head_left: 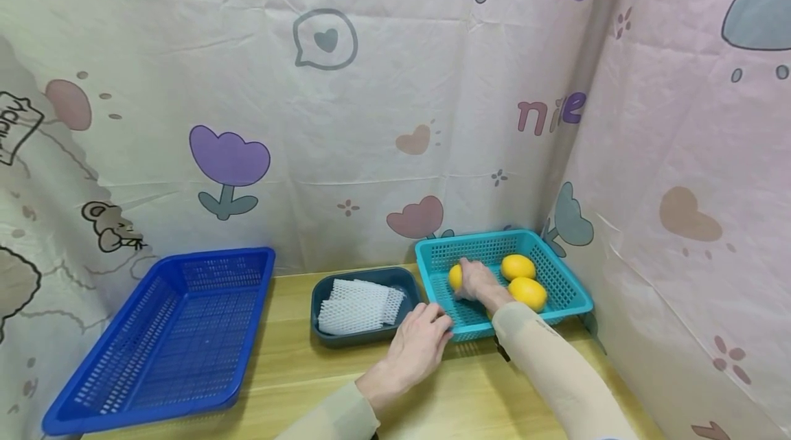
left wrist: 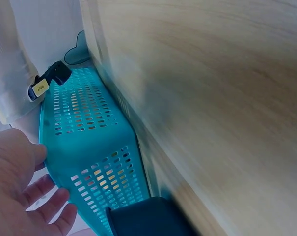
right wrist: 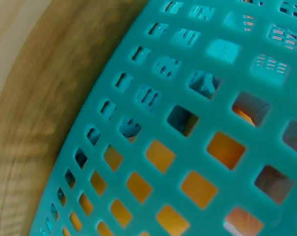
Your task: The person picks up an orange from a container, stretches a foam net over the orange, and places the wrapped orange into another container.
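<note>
Head view: your right hand (head_left: 478, 283) reaches down into a teal basket (head_left: 476, 242), fingers curled round a lemon (head_left: 454, 278) near the basket's left side. Two more lemons (head_left: 527, 294) lie to the right of that hand, also in the basket. Your left hand (head_left: 419, 338) touches the near left corner of the rim; the left wrist camera shows its fingers loosely bent and spread, with no fruit in them. Your right wrist camera shows the perforated wall, yellow-orange patches behind its holes; from there, your grip cannot be told. Just left of the basket, a dark tray (head_left: 364, 340) holds white foam netting (head_left: 355, 306). Farther left sits a larger blue basket (head_left: 191, 337). All rest on a wood-grain table (head_left: 469, 392) before a printed cloth (head_left: 346, 117).
</note>
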Demonstrator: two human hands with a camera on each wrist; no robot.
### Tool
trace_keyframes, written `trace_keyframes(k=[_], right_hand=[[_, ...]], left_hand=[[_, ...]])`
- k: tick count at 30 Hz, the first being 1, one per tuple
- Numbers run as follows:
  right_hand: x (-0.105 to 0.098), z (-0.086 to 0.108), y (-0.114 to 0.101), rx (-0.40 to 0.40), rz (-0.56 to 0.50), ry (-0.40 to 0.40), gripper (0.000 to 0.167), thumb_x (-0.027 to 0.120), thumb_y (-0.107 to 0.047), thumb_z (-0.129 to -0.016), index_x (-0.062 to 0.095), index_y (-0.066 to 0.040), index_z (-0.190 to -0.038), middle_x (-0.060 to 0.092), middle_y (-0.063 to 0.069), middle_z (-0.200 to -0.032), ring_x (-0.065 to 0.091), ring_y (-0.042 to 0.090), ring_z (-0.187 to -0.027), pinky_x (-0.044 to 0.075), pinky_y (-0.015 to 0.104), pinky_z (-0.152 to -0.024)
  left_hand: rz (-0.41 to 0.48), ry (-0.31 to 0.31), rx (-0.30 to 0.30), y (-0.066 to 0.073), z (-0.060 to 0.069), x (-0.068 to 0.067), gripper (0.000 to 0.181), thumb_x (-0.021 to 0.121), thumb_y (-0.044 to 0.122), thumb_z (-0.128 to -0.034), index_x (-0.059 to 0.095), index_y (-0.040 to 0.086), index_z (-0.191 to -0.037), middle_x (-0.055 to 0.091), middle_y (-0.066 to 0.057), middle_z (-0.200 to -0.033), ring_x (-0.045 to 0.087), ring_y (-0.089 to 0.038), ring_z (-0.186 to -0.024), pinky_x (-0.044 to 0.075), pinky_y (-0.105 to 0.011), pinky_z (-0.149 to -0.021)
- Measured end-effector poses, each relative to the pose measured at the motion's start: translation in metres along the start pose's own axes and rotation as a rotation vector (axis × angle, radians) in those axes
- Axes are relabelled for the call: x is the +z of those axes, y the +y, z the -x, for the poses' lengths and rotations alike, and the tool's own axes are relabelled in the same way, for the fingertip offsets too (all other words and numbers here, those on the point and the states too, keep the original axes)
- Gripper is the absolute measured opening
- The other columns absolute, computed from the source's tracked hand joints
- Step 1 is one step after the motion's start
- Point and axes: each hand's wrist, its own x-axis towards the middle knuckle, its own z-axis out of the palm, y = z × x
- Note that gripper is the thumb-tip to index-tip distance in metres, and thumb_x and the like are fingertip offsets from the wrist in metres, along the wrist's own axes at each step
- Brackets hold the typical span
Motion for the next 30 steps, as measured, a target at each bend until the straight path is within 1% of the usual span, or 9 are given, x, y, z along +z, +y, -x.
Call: trace_keyframes(k=[6,12,16,20,25,28,29,30], right_hand=[[-0.006,0.014,-0.005,-0.003,-0.005,0.004,0.093,0.096,-0.028,-0.090,0.045,-0.006,-0.164,0.066,0.027,-0.144,0.068,0.041,-0.121,0.058,0.064,-0.112],[-0.005,0.014,-0.005,-0.004,-0.009,0.003,0.095,0.094,-0.030,-0.092,0.042,-0.005,-0.167,0.065,0.028,-0.147,0.067,0.042,-0.125,0.057,0.064,-0.115],[-0.005,0.015,-0.004,-0.007,-0.016,0.000,0.093,0.095,-0.030,-0.091,0.044,-0.005,-0.165,0.066,0.028,-0.143,0.068,0.041,-0.120,0.058,0.064,-0.113],[-0.007,0.020,-0.004,-0.007,-0.032,-0.008,0.094,0.096,-0.031,-0.088,0.046,-0.006,-0.164,0.067,0.027,-0.138,0.068,0.039,-0.114,0.059,0.063,-0.110],[-0.010,0.021,-0.001,-0.012,-0.037,0.019,0.095,0.098,-0.034,-0.084,0.049,-0.007,-0.161,0.070,0.024,-0.131,0.068,0.036,-0.108,0.062,0.060,-0.104],[-0.013,0.022,-0.002,-0.020,-0.046,0.032,0.095,0.098,-0.035,-0.084,0.050,-0.007,-0.161,0.072,0.023,-0.128,0.069,0.036,-0.106,0.063,0.060,-0.101],[-0.014,0.023,-0.003,-0.020,-0.048,0.033,0.094,0.097,-0.034,-0.085,0.050,-0.007,-0.161,0.072,0.023,-0.128,0.069,0.036,-0.106,0.063,0.060,-0.101],[-0.005,0.009,0.008,-0.045,-0.051,0.049,0.094,0.096,-0.037,-0.086,0.049,-0.008,-0.162,0.072,0.022,-0.129,0.070,0.035,-0.108,0.063,0.057,-0.101]], left_hand=[[0.005,0.026,0.006,0.001,0.000,-0.002,0.003,0.079,0.026,-0.1061,0.077,0.025,-0.105,0.070,0.007,-0.110,0.064,-0.013,-0.097,0.055,-0.026,-0.080],[0.008,0.033,0.015,0.001,-0.001,-0.004,0.005,0.084,0.022,-0.1023,0.080,0.025,-0.103,0.071,0.008,-0.107,0.065,-0.013,-0.095,0.057,-0.026,-0.083],[0.007,0.015,0.015,0.001,-0.002,-0.006,0.003,0.081,0.022,-0.1047,0.081,0.024,-0.103,0.072,0.007,-0.107,0.066,-0.013,-0.096,0.058,-0.025,-0.085],[0.002,-0.004,0.020,0.002,-0.001,-0.007,0.005,0.079,0.023,-0.1067,0.084,0.024,-0.107,0.074,0.007,-0.110,0.067,-0.013,-0.097,0.059,-0.025,-0.085],[-0.014,0.021,0.043,0.000,-0.002,-0.006,0.009,0.080,0.023,-0.1054,0.087,0.024,-0.111,0.076,0.006,-0.112,0.069,-0.013,-0.097,0.059,-0.025,-0.084],[-0.020,0.034,0.050,-0.001,-0.001,-0.007,0.009,0.081,0.022,-0.1044,0.088,0.024,-0.111,0.077,0.006,-0.111,0.069,-0.013,-0.098,0.059,-0.025,-0.085],[-0.022,0.036,0.050,-0.001,-0.001,-0.007,0.009,0.081,0.023,-0.1043,0.088,0.024,-0.111,0.078,0.007,-0.111,0.069,-0.013,-0.097,0.059,-0.025,-0.085],[-0.026,0.038,0.051,-0.001,-0.001,-0.007,0.009,0.081,0.023,-0.1040,0.088,0.024,-0.110,0.078,0.007,-0.111,0.069,-0.013,-0.097,0.059,-0.024,-0.085]])
